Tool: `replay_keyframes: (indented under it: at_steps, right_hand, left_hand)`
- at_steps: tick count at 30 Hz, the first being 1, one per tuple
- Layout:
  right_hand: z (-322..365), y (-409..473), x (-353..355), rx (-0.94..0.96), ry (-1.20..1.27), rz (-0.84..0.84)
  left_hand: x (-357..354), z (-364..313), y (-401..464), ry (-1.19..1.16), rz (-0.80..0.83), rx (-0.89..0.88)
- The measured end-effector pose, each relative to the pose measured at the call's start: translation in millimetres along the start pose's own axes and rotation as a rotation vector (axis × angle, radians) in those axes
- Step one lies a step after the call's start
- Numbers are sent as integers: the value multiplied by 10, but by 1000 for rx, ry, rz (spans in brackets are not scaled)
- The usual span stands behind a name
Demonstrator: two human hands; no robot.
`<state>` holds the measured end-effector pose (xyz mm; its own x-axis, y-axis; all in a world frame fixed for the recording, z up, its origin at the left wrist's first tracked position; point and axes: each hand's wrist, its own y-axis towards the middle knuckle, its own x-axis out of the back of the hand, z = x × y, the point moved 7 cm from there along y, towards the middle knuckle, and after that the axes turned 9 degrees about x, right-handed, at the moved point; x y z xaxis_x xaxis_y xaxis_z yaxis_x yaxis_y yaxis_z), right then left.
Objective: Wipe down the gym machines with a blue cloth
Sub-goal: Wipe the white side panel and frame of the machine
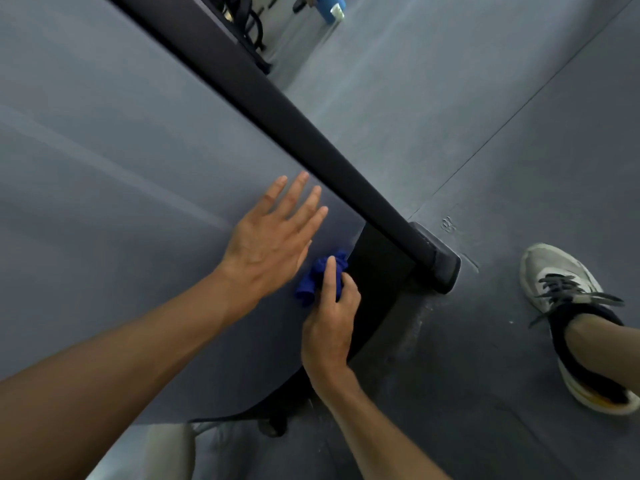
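Right hand (329,320), low in the centre of the frame, has the blue cloth (317,277) bunched up in its grip, fingers curled round it, forefinger laid over the top. The cloth sits just above that hand, pressed to the grey panel (121,168) of the machine, beside the black bar (277,109) running diagonally from the upper left. Soft, light, floppy stuff by the look of it: best held wadded, as here, so it doesn't slip. Left hand (273,237), centre left, is spread flat with straight fingers, holding nothing. A shoe (568,306) stands at the right edge.
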<state>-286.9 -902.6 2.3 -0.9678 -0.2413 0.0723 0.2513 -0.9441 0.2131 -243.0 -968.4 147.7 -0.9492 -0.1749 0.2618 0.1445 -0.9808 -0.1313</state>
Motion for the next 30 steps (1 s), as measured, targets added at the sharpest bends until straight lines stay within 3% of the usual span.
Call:
replay_keyframes:
  at_steps: [5, 7, 10, 12, 14, 16, 18, 21, 25, 27, 30]
  right_hand:
    - [-57, 544, 57, 98, -55, -62]
    - [-313, 690, 17, 57, -91, -58]
    - [-1156, 684, -33, -216, -155, -16]
    - [-1761, 558, 0, -509, -108, 103]
    - [-2025, 444, 10, -685, -26, 217]
    - [-1833, 471, 21, -638, -11, 170]
    - [-1313, 540, -7, -435, 5, 33]
    - [-597, 433, -82, -170, 18, -36]
    - [-758, 410, -50, 61, -39, -41]
    - [-1171, 378, -66, -91, -65, 4]
    - [-1658, 277, -86, -476, -32, 105]
  left_hand:
    - [-53, -162, 38, 1, 52, -59]
    - [-68, -245, 117, -18, 38, -76]
    - [-97, -437, 244, -7, 39, -120]
    - [-131, -534, 281, 14, 70, -159]
    - [-134, -561, 281, 24, 81, -180]
    - [-138, -551, 251, 28, 79, -177]
    - [-148, -545, 208, 27, 74, -166]
    - [-155, -561, 148, 1, 68, -160]
    - [-181, -577, 107, 0, 66, -177]
    - [-173, -574, 107, -7, 48, -183]
    - [-174, -564, 67, 23, 64, -195]
